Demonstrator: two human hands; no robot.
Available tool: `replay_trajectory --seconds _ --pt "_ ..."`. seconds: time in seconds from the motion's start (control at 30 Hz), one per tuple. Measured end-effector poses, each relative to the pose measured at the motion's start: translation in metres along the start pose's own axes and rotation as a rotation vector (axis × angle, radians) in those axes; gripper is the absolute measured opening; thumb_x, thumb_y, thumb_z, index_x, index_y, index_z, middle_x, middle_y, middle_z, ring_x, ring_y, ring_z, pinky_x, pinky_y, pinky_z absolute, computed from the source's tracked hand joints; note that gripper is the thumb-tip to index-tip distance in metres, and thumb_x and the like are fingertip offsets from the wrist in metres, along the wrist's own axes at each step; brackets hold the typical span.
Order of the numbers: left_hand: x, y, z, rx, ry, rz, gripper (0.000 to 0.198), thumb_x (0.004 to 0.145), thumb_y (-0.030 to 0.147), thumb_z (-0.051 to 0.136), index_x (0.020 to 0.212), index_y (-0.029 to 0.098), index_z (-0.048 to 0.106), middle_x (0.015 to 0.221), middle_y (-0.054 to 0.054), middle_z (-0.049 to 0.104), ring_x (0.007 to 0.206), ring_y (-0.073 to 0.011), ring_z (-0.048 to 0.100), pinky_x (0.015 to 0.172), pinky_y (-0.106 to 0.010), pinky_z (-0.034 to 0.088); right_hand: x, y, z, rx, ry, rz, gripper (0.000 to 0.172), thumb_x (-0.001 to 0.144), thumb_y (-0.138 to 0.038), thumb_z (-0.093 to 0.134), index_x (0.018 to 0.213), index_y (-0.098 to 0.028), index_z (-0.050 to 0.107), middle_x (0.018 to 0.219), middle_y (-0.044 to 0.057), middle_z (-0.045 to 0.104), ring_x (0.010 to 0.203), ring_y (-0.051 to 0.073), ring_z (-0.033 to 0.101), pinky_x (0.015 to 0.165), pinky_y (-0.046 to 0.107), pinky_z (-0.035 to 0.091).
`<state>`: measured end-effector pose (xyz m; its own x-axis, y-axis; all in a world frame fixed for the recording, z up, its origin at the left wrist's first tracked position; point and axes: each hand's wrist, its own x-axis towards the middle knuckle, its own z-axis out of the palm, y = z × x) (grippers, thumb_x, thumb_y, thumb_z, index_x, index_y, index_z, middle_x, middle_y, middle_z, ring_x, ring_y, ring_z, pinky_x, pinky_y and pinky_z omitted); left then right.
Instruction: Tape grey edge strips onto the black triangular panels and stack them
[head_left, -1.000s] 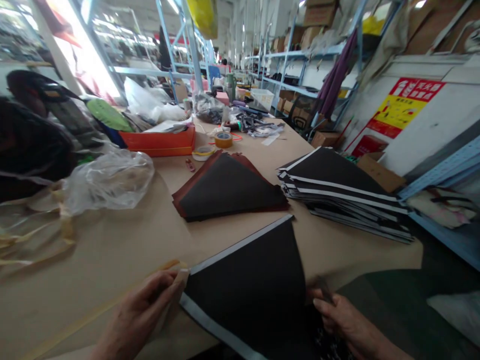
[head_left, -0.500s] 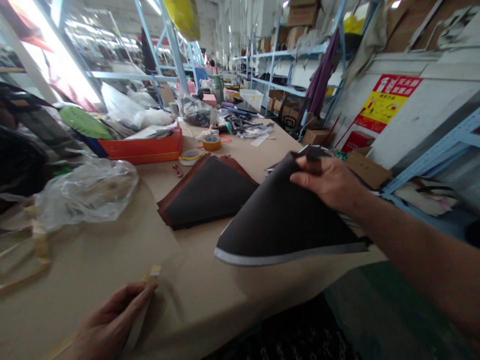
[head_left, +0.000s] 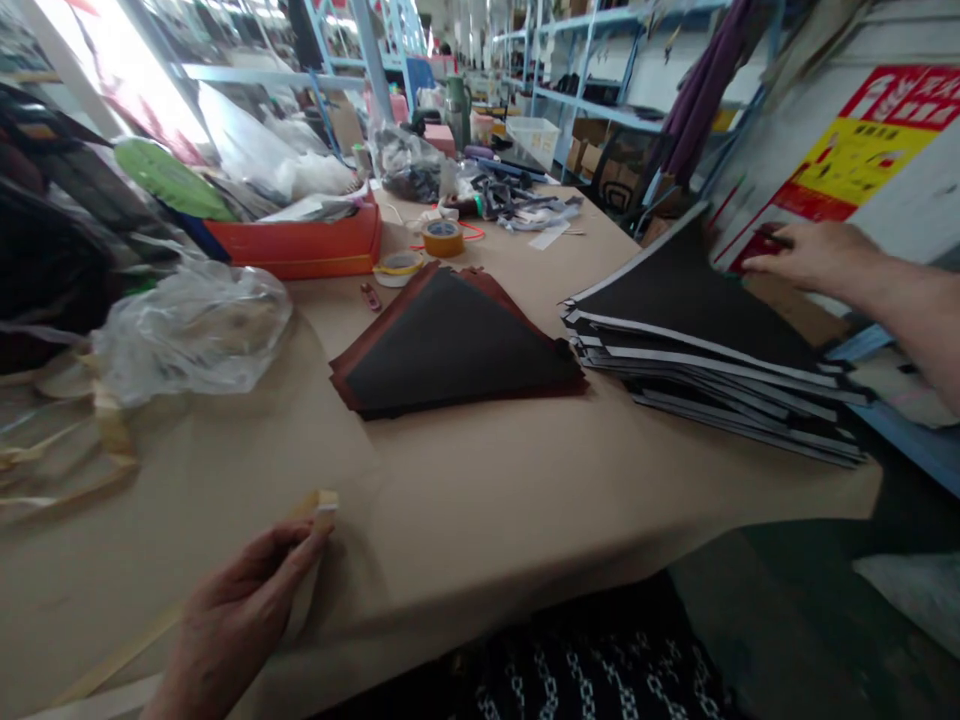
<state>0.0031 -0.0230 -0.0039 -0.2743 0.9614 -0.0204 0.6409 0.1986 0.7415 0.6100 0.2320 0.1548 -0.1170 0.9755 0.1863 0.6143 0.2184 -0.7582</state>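
Note:
In the lower left of the head view, my left hand point(head_left: 240, 605) pinches the end of a yellowish tape strip point(head_left: 326, 503), which trails down to the left over the table. At the upper right, my right hand point(head_left: 817, 258) is closed, with a small dark thing between its fingers that I cannot make out. It hangs just beyond a stack of black panels with white edges point(head_left: 720, 360). The top panel point(head_left: 682, 280) curves upward at its far corner. To the left of this stack lies another pile of dark grey and brown panels point(head_left: 450, 345).
The brown-covered table point(head_left: 480, 500) has its front edge near my body. Rolls of tape point(head_left: 442, 238), a small pink tool point(head_left: 370, 296) and an orange box point(head_left: 300, 240) lie farther back. A crumpled clear bag point(head_left: 199, 330) and loose tape point(head_left: 112, 430) are at left.
The black panel has left my right hand and lies on the stack at right. My right hand has moved to the right. The left still pinches the tape strip; the view has shifted.

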Motion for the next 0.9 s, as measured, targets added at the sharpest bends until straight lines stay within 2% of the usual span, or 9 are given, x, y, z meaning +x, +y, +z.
replay_trajectory --seconds 0.07,0.1,0.17,0.2,0.27,0.33,0.6,0.77,0.9 --pt "-0.001 0.004 0.002 -0.097 0.034 -0.054 0.032 0.070 0.052 0.065 0.081 0.022 0.067 0.089 -0.001 0.072 0.086 -0.0218 0.066 0.090 -0.032 0.052 -0.006 -0.017 0.044 -0.441 0.182 -0.139 0.010 0.078 -0.027 0.064 0.072 -0.020 0.067 0.064 -0.006 0.062 0.076 0.012 0.065 0.065 0.021 0.044" --pt "-0.001 0.006 0.003 -0.159 0.052 -0.081 0.033 0.065 0.051 0.069 0.078 0.021 0.068 0.086 -0.001 0.072 0.084 -0.0212 0.066 0.090 -0.031 0.052 -0.011 -0.030 0.073 -0.644 0.167 -0.228 0.013 0.079 -0.029 0.064 0.087 -0.020 0.070 0.071 -0.002 0.064 0.076 0.016 0.065 0.067 0.026 0.047" --pt "0.000 0.010 0.004 -0.249 0.061 -0.119 0.035 0.057 0.050 0.074 0.072 0.019 0.069 0.081 -0.002 0.071 0.080 -0.0195 0.064 0.089 -0.029 0.051 -0.024 -0.052 0.134 -0.850 -0.152 -0.445 0.023 0.085 -0.029 0.059 0.104 -0.020 0.068 0.090 0.006 0.066 0.082 0.020 0.063 0.072 0.031 0.049" --pt "0.000 0.012 0.004 -0.269 0.061 -0.126 0.035 0.056 0.049 0.076 0.071 0.018 0.069 0.080 -0.002 0.071 0.079 -0.0187 0.064 0.088 -0.028 0.051 -0.030 -0.060 0.163 -0.859 -0.241 -0.482 0.024 0.083 -0.028 0.062 0.105 -0.022 0.068 0.096 0.005 0.066 0.084 0.020 0.063 0.073 0.030 0.048" --pt "0.000 0.013 0.004 -0.282 0.060 -0.124 0.033 0.056 0.046 0.077 0.072 0.018 0.070 0.080 -0.001 0.070 0.079 -0.0178 0.063 0.087 -0.027 0.051 -0.041 -0.066 0.209 -0.909 -0.347 -0.486 0.032 0.081 -0.031 0.064 0.112 -0.024 0.065 0.108 0.005 0.063 0.084 0.019 0.062 0.069 0.028 0.047" --pt "-0.001 0.011 0.003 -0.276 0.064 -0.105 0.030 0.059 0.044 0.076 0.073 0.018 0.069 0.080 0.000 0.070 0.079 -0.0176 0.063 0.086 -0.027 0.051 -0.044 -0.063 0.237 -0.972 -0.390 -0.433 0.037 0.082 -0.033 0.063 0.118 -0.025 0.062 0.115 0.006 0.059 0.084 0.018 0.062 0.064 0.026 0.044" --pt "-0.003 0.004 0.007 -0.287 0.027 -0.026 0.023 0.069 0.041 0.071 0.076 0.019 0.067 0.076 0.002 0.066 0.075 -0.0137 0.060 0.077 -0.018 0.048 -0.041 -0.063 0.248 -1.059 -0.435 -0.390 0.029 0.089 -0.030 0.054 0.116 -0.020 0.058 0.113 0.009 0.059 0.086 0.020 0.062 0.061 0.025 0.039" --pt "-0.003 0.004 0.007 -0.305 0.025 -0.019 0.023 0.070 0.040 0.071 0.075 0.018 0.066 0.076 0.001 0.065 0.074 -0.0133 0.058 0.074 -0.019 0.047 -0.039 -0.073 0.256 -1.096 -0.499 -0.411 0.025 0.090 -0.018 0.043 0.101 -0.013 0.065 0.099 0.015 0.064 0.084 0.023 0.064 0.066 0.029 0.042" --pt "-0.003 0.002 0.009 -0.332 0.026 0.021 0.022 0.071 0.039 0.070 0.074 0.018 0.065 0.074 0.001 0.063 0.073 -0.0127 0.057 0.072 -0.019 0.046 -0.023 -0.077 0.253 -1.077 -0.552 -0.432 0.028 0.088 -0.018 0.044 0.090 -0.015 0.071 0.089 0.012 0.069 0.081 0.023 0.065 0.067 0.030 0.044"
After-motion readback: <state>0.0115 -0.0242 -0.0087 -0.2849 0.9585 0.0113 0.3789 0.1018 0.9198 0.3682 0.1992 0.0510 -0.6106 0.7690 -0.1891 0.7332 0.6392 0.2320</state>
